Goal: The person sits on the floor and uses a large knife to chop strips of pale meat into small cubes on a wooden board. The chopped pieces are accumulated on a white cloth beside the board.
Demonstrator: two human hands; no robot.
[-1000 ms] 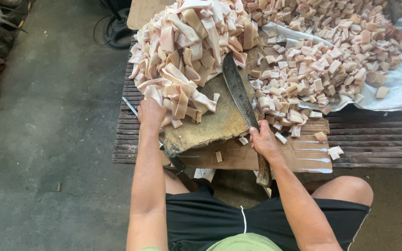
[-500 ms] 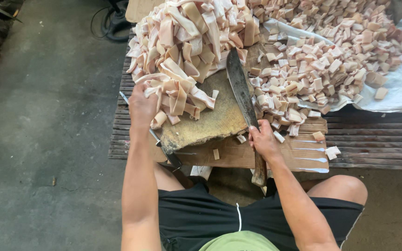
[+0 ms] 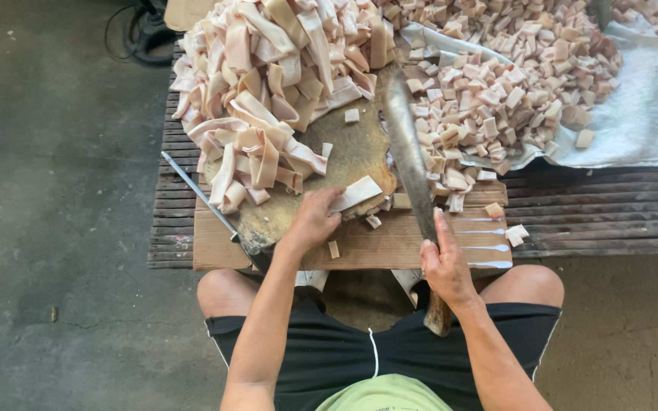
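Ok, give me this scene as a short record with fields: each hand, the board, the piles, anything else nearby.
left hand: on the board, holding a pale strip flat
right hand: grips the handle of a long cleaver, blade lying up across the board's right edge
board: worn round block, on cardboard over a slatted bench
strip pile: long pale strips, heaped on the board's left and far side
cube pile: small cut pieces on a white sheet, right of the board
other: thin knife at the board's left

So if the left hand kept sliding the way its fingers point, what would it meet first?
Probably the cleaver blade: the left hand points right across the chopping block, pushing a pale strip ahead of it. Depth is unclear.
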